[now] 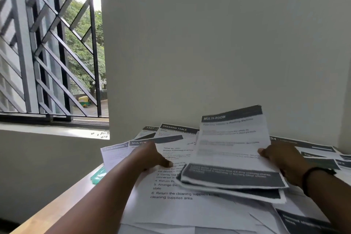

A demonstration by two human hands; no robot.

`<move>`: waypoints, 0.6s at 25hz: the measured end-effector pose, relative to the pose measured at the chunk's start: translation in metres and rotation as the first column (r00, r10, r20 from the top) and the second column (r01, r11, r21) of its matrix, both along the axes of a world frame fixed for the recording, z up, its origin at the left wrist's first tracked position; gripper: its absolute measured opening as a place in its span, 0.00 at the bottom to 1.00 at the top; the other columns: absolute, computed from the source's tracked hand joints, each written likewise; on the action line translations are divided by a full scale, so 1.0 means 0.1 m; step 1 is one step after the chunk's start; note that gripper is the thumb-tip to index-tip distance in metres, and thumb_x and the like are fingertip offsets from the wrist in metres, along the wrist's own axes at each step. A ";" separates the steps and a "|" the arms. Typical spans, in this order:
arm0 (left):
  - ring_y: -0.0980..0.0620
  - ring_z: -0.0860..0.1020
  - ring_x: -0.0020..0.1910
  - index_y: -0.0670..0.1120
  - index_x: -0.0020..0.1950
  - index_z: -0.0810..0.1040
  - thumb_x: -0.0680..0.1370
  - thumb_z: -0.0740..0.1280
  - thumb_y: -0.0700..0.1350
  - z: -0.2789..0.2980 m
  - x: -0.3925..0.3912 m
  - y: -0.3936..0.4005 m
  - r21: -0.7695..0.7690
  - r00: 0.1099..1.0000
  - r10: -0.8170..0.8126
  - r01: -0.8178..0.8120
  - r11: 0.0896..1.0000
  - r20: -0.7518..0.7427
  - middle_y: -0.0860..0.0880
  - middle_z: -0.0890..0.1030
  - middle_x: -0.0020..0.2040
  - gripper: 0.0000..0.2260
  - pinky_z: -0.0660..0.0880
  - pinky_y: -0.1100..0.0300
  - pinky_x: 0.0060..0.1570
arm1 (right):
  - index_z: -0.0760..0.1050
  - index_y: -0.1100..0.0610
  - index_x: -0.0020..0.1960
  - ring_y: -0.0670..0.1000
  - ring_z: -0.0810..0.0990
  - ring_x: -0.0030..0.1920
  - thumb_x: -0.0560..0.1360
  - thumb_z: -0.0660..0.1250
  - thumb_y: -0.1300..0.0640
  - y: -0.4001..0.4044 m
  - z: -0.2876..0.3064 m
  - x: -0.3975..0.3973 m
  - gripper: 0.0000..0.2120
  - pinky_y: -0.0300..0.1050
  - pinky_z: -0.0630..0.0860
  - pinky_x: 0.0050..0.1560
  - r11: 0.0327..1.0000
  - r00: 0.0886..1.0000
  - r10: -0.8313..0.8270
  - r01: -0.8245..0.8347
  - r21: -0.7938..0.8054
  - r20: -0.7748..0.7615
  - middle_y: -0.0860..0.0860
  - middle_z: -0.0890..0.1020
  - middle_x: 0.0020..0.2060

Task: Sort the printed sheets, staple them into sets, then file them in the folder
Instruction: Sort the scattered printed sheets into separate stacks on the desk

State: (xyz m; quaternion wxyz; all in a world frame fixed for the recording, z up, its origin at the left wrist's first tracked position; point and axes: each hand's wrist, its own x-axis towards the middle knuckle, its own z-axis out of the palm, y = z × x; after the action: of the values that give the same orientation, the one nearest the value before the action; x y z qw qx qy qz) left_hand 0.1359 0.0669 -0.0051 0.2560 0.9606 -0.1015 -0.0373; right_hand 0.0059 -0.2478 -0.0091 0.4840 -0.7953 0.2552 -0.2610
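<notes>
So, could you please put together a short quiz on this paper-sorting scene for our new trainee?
1. True or false: the right hand holds the raised MULTI-ROOM sheet by its right edge.
2. Where does the left hand rest? A) on the window sill B) on the spread sheets C) on a stapler
3. Fill in: the heading on the sheet lying nearest the wall reads DRESSING ____.

Key: 1 true; 2 B; 3 TABLE.
</notes>
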 end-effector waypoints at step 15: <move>0.42 0.80 0.26 0.32 0.58 0.74 0.77 0.61 0.36 0.28 0.07 0.31 -0.792 0.919 -0.114 -0.256 0.554 -0.376 0.35 0.81 0.37 0.12 0.78 0.58 0.24 | 0.76 0.68 0.39 0.59 0.77 0.37 0.72 0.66 0.66 0.05 -0.16 0.13 0.05 0.43 0.65 0.34 0.966 0.993 0.044 -0.071 -0.247 -0.112 0.61 0.80 0.37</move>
State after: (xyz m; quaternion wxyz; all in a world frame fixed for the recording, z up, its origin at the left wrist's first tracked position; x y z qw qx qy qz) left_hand 0.1431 0.0983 0.0224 0.6935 0.7018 -0.0149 -0.1625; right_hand 0.0190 -0.2425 -0.0254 0.3726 -0.8699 0.2224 -0.2345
